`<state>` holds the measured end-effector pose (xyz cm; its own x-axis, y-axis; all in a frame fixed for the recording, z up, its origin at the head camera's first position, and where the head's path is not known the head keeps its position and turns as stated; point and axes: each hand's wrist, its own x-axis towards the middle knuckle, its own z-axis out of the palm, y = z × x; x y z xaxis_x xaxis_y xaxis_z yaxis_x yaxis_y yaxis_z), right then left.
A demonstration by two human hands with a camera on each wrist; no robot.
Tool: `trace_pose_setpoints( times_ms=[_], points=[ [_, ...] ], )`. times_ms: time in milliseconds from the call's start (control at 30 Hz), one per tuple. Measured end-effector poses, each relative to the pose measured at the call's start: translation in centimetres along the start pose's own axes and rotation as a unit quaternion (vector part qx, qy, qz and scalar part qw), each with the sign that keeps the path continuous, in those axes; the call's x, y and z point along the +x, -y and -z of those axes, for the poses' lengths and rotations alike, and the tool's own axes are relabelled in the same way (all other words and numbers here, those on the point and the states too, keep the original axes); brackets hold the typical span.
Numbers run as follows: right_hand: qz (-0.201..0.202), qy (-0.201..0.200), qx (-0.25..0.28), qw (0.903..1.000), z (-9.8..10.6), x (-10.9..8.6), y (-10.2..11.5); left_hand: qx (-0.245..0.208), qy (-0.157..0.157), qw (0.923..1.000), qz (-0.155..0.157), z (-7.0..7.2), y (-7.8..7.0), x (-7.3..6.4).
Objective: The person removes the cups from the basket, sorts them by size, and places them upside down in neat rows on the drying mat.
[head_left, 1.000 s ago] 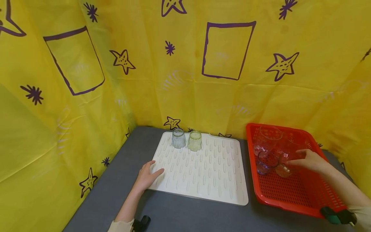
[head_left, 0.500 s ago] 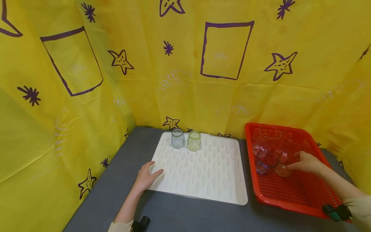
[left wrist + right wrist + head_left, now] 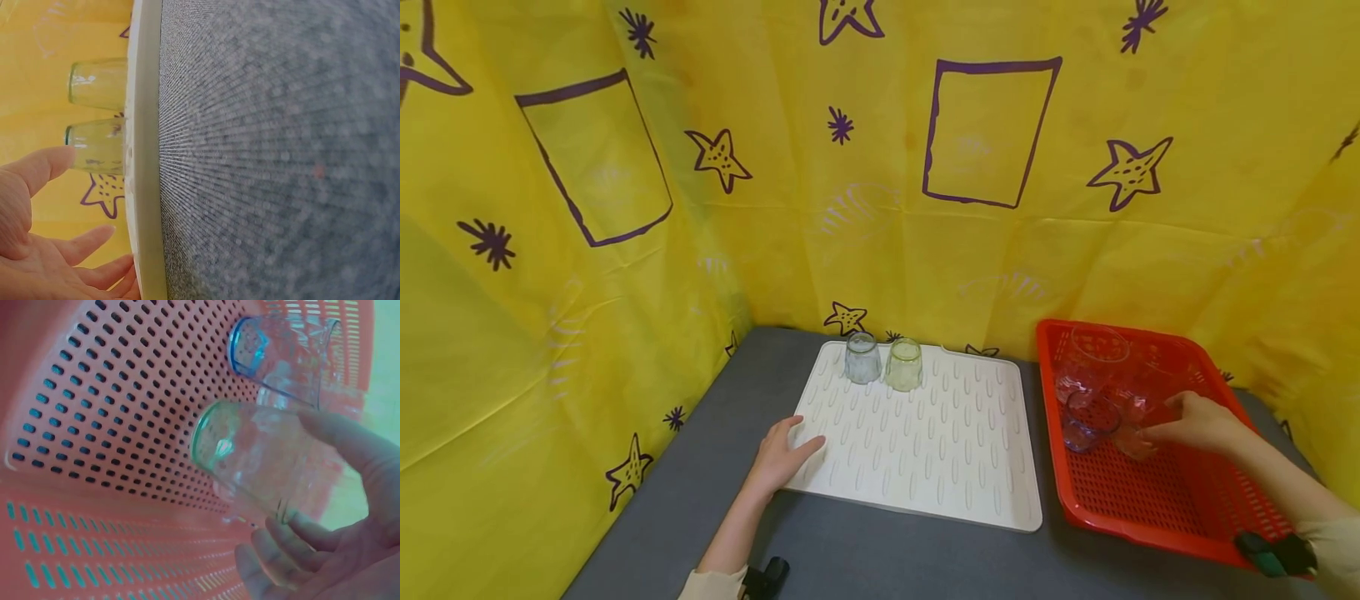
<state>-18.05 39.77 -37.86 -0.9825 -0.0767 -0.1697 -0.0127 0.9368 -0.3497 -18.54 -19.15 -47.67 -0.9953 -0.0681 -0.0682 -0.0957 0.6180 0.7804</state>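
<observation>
At the right of the head view, my right hand point(image 3: 1198, 423) pinches a clear green-tinted glass tumbler point(image 3: 250, 447) in the red perforated plastic basket point(image 3: 1120, 527); best lift straight, missing the clear blue-tinted glass tumbler point(image 3: 284, 353). My left hand point(image 3: 778, 458), fingers spread, lies well apart, lower centre.

One white rectangular ridged mat point(image 3: 925, 467) bears two transparent tumblers point(image 3: 862, 365) point(image 3: 904, 369), one bluish, one yellow-green. One red perforated plastic basket point(image 3: 1138, 500) holds at least three see-through tumblers point(image 3: 1081, 437), overlapping too much to count exactly. Two bare hands point(image 3: 779, 458) point(image 3: 1202, 423) show.
</observation>
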Motion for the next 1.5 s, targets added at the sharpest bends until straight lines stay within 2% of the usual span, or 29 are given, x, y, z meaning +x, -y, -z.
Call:
trace_pose_setpoints(
  times_ms=[467, 667, 800, 900, 1033, 1133, 1367, 1500],
  points=[
    [-0.032, -0.009, 0.042, 0.9986, 0.7, -2.2, 0.3, 0.001, -0.001, 1.0000, -0.005, -0.1, 0.2, 0.1],
    [-0.043, -0.012, 0.104, 0.9936, 0.7, -3.6, 1.1, 0.002, 0.001, 1.0000, -0.009, 0.0, 0.2, 0.2],
    [-0.058, -0.032, 0.137, 0.9884, 0.4, -4.5, 1.8, 0.002, 0.004, 0.9999, -0.011, 0.0, 0.2, 0.1],
    [-0.064, -0.054, 0.168, 0.9821, 0.0, -5.0, 2.6, -0.001, 0.006, 1.0000, -0.007, -0.1, 0.2, 0.2],
    [-0.060, -0.081, 0.229, 0.9682, -0.7, -5.4, 3.9, -0.006, 0.006, 1.0000, -0.002, -0.1, 0.1, 0.2],
    [-0.055, -0.094, 0.250, 0.9620, -1.1, -5.4, 5.1, -0.009, 0.003, 0.9999, -0.004, -0.1, 0.0, 0.0],
    [-0.038, -0.084, 0.276, 0.9568, -1.7, -5.5, 8.5, -0.029, -0.005, 0.9993, -0.021, -0.3, -1.1, -0.5],
    [-0.016, -0.088, 0.273, 0.9577, -2.3, -5.3, 10.4, -0.070, 0.005, 0.9969, -0.037, -0.8, -2.4, -0.6]
  ],
)
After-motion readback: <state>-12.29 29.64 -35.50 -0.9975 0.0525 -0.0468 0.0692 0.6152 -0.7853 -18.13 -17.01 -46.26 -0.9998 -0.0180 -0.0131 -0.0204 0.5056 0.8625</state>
